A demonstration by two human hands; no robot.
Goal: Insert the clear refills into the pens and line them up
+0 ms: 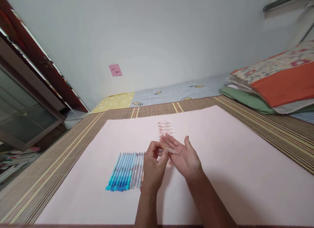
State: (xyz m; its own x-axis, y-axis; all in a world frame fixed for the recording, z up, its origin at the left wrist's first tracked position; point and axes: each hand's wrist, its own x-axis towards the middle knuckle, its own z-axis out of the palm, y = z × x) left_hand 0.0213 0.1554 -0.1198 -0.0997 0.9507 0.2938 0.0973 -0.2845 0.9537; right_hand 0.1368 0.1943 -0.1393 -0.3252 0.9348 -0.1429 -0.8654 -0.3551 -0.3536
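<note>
My left hand is closed in a pinch on one end of a pale pink pen. My right hand lies open, palm up, with the pen resting across its fingers. Both hands hover over a pale pink sheet. A row of blue-capped pens lies side by side just left of my left hand. Several pale pink pens lie in a row just beyond my fingers.
The sheet lies on a striped mat on a bed. Folded bedding and an orange patterned pillow are stacked at the far right. A glass-fronted cabinet stands at the left. A pink note sticks on the wall.
</note>
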